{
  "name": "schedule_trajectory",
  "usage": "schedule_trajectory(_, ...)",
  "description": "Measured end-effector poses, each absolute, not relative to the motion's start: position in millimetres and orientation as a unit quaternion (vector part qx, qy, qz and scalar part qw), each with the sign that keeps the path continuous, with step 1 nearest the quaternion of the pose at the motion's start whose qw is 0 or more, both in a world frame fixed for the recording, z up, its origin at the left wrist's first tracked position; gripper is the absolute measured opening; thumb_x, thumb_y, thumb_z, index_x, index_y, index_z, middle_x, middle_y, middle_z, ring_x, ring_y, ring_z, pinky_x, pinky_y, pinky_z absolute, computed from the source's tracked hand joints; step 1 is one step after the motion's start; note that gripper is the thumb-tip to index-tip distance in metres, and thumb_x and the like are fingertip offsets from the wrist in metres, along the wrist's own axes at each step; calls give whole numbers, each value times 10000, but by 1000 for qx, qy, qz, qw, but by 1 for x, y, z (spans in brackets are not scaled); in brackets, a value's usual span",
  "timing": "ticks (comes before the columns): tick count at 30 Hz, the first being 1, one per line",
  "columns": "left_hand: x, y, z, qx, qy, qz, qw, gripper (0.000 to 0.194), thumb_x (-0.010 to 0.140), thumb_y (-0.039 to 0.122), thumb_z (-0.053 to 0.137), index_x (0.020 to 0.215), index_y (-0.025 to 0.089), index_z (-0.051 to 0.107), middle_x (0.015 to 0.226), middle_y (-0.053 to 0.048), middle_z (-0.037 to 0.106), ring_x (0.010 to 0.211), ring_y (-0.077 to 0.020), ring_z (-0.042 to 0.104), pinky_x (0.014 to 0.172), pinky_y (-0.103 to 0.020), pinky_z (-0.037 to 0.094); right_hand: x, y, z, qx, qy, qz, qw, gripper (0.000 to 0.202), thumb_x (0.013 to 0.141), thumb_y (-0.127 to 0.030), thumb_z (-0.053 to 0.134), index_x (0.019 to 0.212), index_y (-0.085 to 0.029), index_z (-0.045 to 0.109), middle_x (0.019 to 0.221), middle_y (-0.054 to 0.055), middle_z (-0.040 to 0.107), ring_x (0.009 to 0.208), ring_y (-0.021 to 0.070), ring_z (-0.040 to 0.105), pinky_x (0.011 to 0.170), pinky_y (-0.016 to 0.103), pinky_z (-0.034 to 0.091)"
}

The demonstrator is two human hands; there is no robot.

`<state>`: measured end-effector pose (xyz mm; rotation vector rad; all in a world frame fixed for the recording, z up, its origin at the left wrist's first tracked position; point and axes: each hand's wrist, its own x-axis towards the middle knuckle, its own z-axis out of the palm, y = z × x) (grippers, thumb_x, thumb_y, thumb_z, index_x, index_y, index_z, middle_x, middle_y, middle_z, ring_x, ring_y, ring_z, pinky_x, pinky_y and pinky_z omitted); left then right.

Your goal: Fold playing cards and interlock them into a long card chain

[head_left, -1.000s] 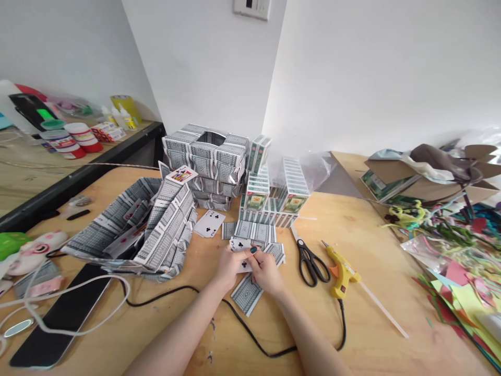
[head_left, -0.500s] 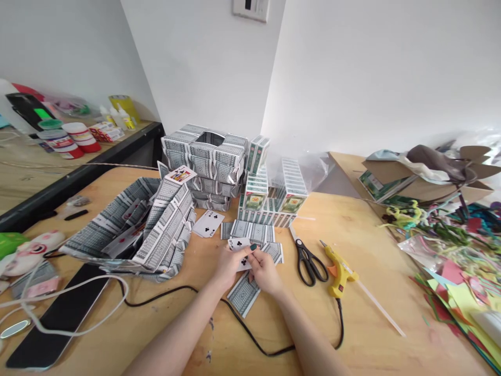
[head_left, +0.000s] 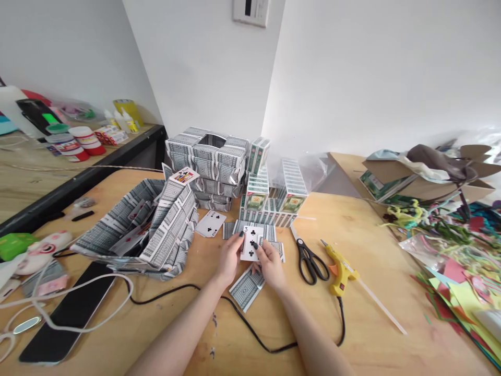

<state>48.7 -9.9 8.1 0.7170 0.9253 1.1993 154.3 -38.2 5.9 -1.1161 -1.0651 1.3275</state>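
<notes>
A three of clubs card point(head_left: 251, 243) faces up between my two hands, upright to my view. My left hand point(head_left: 229, 257) pinches its left edge with thumb and fingers. On its right edge my right hand point(head_left: 270, 262) grips with the thumb across the face, while its lower fingers touch a patterned card point(head_left: 246, 290) below, lying back up. Folded patterned card pieces point(head_left: 228, 230) lie just behind the held card. Face-up club cards point(head_left: 210, 224) rest to the left of them. A large box woven from folded cards point(head_left: 168, 235) stands left of my hands, with loose pieces inside.
Black scissors point(head_left: 310, 261) and a yellow glue gun point(head_left: 341, 271) with a glue stick lie right of my hands. The gun's black cable point(head_left: 250, 325) crosses under my forearms. Card boxes point(head_left: 267, 216) are stacked behind; a phone point(head_left: 66, 318) lies at left.
The held card has turned upright and shows its face more fully. My hands have moved apart, to its two side edges. The view has shifted slightly.
</notes>
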Motion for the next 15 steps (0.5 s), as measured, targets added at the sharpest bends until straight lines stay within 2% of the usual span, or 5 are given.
schedule_trajectory(3, 45, -8, 3, 410, 461, 510, 599, 265, 681, 350, 570, 836, 137, 582, 715, -7, 592, 608, -104, 524, 548, -199, 408, 154, -39, 8, -452, -438, 568, 530, 267, 773, -461, 494, 862, -226, 402, 520, -87, 453, 281, 46, 318, 298, 198, 371)
schedule_trajectory(5, 43, -8, 2, 465, 481, 499, 551, 235, 711, 333, 530, 847, 147, 576, 721, 1, 582, 603, -95, 501, 548, -192, 395, 153, -40, 7, -448, -432, 576, 529, 273, 771, -450, 507, 891, -229, 403, 492, -96, 431, 278, 45, 308, 295, 194, 371)
schedule_trajectory(9, 39, -10, 3, 546, 472, 482, 497, 218, 771, 308, 446, 913, 172, 540, 762, 5, 574, 627, -99, 486, 579, -198, 392, 152, -41, 4, -445, -423, 582, 532, 246, 779, -433, 509, 885, -229, 423, 432, -112, 363, 280, 48, 297, 297, 189, 372)
schedule_trajectory(15, 39, -9, 1, 556, 458, 488, 494, 207, 793, 290, 410, 926, 170, 515, 780, -4, 559, 658, -109, 488, 595, -203, 398, 153, -42, 2, -450, -435, 569, 534, 196, 825, -423, 434, 794, -230, 420, 393, -108, 339, 281, 72, 343, 301, 199, 360)
